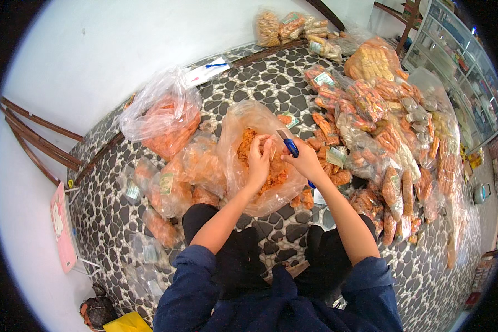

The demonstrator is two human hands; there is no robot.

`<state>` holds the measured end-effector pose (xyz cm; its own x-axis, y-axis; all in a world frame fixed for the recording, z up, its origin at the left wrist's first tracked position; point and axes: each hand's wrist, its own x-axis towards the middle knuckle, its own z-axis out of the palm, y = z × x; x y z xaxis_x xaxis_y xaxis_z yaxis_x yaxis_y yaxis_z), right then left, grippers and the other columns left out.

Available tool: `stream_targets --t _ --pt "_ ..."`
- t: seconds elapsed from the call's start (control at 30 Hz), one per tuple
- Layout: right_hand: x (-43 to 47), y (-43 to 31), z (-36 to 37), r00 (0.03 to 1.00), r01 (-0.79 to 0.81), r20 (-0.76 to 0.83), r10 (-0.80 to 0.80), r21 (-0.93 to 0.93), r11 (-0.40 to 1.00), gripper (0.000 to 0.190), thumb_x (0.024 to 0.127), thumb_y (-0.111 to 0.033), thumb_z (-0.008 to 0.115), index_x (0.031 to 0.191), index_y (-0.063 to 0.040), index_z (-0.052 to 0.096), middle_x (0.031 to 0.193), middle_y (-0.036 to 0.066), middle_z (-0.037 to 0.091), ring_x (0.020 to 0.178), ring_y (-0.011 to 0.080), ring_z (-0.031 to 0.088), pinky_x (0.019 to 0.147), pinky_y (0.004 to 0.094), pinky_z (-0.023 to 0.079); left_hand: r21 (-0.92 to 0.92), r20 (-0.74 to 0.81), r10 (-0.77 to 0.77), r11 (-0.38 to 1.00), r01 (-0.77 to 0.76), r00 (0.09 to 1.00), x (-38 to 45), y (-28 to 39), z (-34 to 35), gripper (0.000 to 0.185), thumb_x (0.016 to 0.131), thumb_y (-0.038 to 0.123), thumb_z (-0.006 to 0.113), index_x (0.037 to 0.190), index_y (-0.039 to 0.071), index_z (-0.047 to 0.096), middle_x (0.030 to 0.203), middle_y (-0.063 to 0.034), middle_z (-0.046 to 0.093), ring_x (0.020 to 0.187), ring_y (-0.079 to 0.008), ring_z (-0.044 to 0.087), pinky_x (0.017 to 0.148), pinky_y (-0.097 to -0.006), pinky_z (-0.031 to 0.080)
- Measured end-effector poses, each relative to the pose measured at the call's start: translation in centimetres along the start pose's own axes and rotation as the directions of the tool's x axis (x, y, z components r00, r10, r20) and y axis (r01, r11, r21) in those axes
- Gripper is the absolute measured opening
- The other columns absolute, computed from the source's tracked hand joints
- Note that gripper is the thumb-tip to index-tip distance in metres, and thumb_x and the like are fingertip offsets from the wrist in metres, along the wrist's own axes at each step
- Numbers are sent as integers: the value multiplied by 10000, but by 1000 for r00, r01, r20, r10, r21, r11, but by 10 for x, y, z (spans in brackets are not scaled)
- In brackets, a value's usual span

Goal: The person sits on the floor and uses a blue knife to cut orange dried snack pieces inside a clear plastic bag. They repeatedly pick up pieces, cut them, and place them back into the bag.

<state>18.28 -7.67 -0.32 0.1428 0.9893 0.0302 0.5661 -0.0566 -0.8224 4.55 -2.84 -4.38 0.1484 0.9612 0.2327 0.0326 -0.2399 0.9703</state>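
My right hand (307, 157) grips a blue snap-off utility knife (291, 147), its blade out and pointing up and to the left. Just left of it, my left hand (259, 155) has thumb and fingertips drawn together; whether something thin is pinched there is unclear. Both hands are over a large open clear plastic bag (242, 118) standing on the floor before me. Orange-brown crumbly snack pieces (276, 179) lie inside it, partly hidden by my left hand and forearm. A small labelled snack packet (289, 119) rests just beyond the right hand.
Many snack packets (367, 99) are heaped on the right, reaching a glass display case (452, 54). To the left stand a knotted-looking plastic bag of orange snacks (170, 120) and filled packets (172, 186). A white board with a blue utensil (216, 65) lies by the wall. A pink folding table (62, 228) leans left.
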Motion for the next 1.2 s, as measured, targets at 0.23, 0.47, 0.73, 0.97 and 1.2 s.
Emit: stream_targets --t 0.23,0.47,0.73,0.97,1.2 --pt "0 7 1 984 68 -158 -83 -96 993 221 749 -116 659 917 1 577 727 169 614 684 307 602 622 379 457 123 -45 158 981 -151 986 -2 -5 3 346 877 248 560 1073 24 384 1007 -122 399 851 -216 495 787 -317 403" --pt "-3 4 -2 987 80 -130 -100 -149 986 249 764 -133 638 962 -3 560 760 237 595 740 407 573 634 450 449 95 131 29 995 -42 991 -10 -6 8 395 797 109 627 1069 18 355 1019 -131 332 889 -239 510 766 -325 459" --pt "-10 -10 0 985 162 -23 -170 -186 969 283 792 -165 596 1043 -37 563 946 216 592 857 398 557 718 460 445 259 92 204 940 -221 975 -8 -8 4 221 801 73 590 932 -8 431 944 -155 445 803 -269 532 684 -341 465" --pt "-1 -5 -3 969 -8 -241 -52 -242 970 183 796 -131 527 923 -1 505 833 268 579 776 419 565 648 482 449 333 26 69 940 -74 997 9 -20 -13 170 816 89 567 792 -5 427 699 -166 497 648 -329 504 583 -398 396" --pt "16 15 14 976 -49 -202 84 169 984 140 832 -100 502 930 -5 474 759 175 624 582 265 590 537 348 452 -452 331 -517 648 613 790 3 -19 -12 320 925 335 410 1132 96 359 1095 -149 478 803 -282 558 860 -455 456"
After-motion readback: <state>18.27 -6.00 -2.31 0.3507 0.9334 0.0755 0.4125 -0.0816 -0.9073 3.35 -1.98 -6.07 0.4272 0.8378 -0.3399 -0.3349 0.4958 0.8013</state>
